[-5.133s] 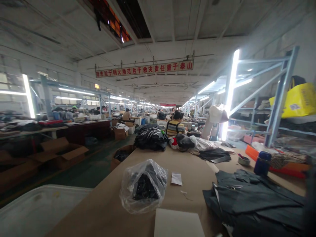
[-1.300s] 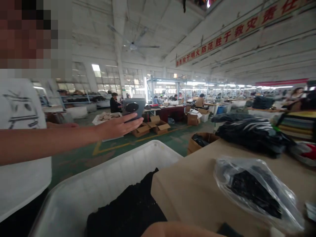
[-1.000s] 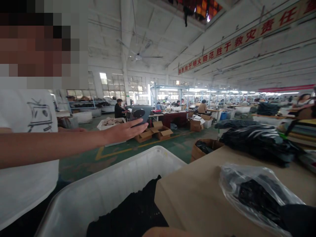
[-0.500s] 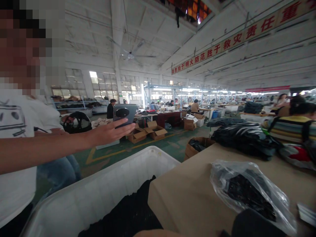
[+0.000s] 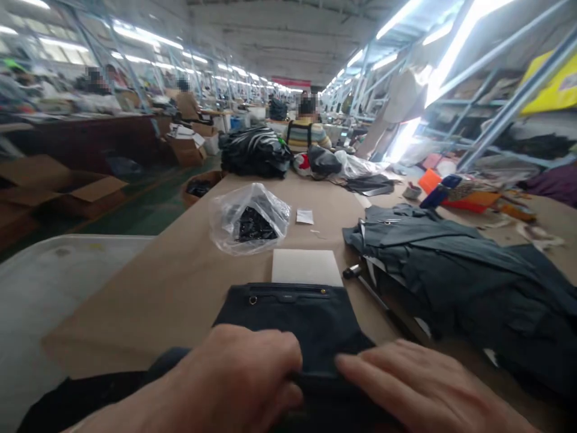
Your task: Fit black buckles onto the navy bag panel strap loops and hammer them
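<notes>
A dark navy fabric piece (image 5: 293, 319) with a zipper along its far edge lies on the brown table (image 5: 180, 282) right in front of me. My left hand (image 5: 234, 379) rests on its near edge with fingers curled down onto the cloth. My right hand (image 5: 424, 385) lies flat on the cloth beside it, fingers stretched towards the left hand. A white card (image 5: 306, 267) sits just beyond the fabric.
A clear plastic bag (image 5: 249, 219) of small black parts lies further out. A heap of dark grey garments (image 5: 451, 270) covers the right side. A white plastic bin (image 5: 54, 282) stands at the left. Black bags (image 5: 255, 150) and seated workers are at the far end.
The view has swung from the aisle, where another person held out a phone, back down to the table. Both my hands now lie on a dark fabric piece.
</notes>
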`<state>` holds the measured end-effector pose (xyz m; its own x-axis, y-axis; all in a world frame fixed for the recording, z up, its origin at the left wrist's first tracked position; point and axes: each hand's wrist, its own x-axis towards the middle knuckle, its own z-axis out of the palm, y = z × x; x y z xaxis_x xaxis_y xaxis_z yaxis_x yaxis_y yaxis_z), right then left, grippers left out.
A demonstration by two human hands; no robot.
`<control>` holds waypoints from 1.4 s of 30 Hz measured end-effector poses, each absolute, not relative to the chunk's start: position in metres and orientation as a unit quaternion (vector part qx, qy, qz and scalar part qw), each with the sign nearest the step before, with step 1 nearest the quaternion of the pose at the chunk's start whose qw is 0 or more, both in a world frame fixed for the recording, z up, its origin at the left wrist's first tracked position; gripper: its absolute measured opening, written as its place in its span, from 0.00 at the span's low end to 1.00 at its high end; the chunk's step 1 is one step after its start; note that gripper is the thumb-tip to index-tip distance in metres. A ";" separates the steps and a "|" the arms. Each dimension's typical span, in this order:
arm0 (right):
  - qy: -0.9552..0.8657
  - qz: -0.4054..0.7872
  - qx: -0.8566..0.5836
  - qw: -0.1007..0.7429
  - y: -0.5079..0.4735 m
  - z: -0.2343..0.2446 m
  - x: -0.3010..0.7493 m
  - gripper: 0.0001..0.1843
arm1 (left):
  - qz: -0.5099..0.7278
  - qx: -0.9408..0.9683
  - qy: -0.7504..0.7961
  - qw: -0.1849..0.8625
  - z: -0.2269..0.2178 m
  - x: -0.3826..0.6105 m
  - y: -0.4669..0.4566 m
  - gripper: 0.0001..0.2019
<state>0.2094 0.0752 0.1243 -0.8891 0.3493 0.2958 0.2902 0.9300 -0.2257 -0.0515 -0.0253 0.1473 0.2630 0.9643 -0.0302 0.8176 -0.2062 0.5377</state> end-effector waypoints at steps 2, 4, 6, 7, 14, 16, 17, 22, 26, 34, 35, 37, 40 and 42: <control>-0.949 0.193 -0.229 0.099 0.097 0.112 0.200 0.13 | 0.158 0.721 0.626 0.253 0.127 -0.058 -0.003 0.06; -0.907 0.297 -0.296 0.034 0.127 0.090 0.191 0.12 | 0.146 0.709 0.644 0.247 0.101 -0.062 0.027 0.08; -0.882 0.317 -0.348 0.016 0.156 0.061 0.183 0.16 | 0.095 0.712 0.662 0.212 0.075 -0.065 0.057 0.11; -0.884 0.294 -0.364 0.021 0.168 0.046 0.179 0.16 | 0.058 0.713 0.673 0.189 0.063 -0.067 0.070 0.12; -0.923 0.115 -0.368 0.007 0.190 -0.008 0.154 0.16 | -0.051 0.711 0.687 0.142 0.018 -0.074 0.104 0.15; -0.926 0.092 -0.365 -0.005 0.191 -0.009 0.151 0.16 | -0.060 0.711 0.688 0.137 0.020 -0.072 0.105 0.15; -0.929 0.085 -0.359 -0.015 0.192 -0.008 0.150 0.17 | -0.063 0.710 0.689 0.131 0.022 -0.070 0.105 0.15; -0.936 0.065 -0.341 -0.060 0.196 -0.003 0.148 0.16 | -0.006 0.763 0.644 0.059 0.022 -0.046 0.095 0.12; -0.943 0.049 -0.323 -0.070 0.193 0.001 0.146 0.15 | 0.042 0.833 0.552 0.023 -0.014 -0.037 0.080 0.25; -0.897 -0.024 -0.441 -0.030 0.312 0.069 0.208 0.21 | 0.122 0.845 0.504 -0.129 -0.061 -0.053 0.081 0.29; -0.884 -0.036 -0.465 -0.034 0.334 0.080 0.222 0.25 | 0.127 0.845 0.501 -0.139 -0.060 -0.054 0.082 0.30; -0.864 -0.045 -0.497 -0.060 0.372 0.093 0.248 0.30 | 0.132 0.844 0.497 -0.154 -0.059 -0.055 0.086 0.30; -0.849 -0.036 -0.514 -0.112 0.406 0.092 0.270 0.32 | 0.144 0.840 0.494 -0.171 -0.061 -0.059 0.093 0.31; -0.846 -0.027 -0.515 -0.136 0.419 0.082 0.273 0.31 | 0.160 0.839 0.487 -0.181 -0.066 -0.061 0.098 0.32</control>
<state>0.2729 0.4186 0.0815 -0.4319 0.8790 -0.2020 0.8645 0.4673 0.1850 -0.0611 0.0978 -0.0664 0.4741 0.7594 0.4456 0.8757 -0.4595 -0.1485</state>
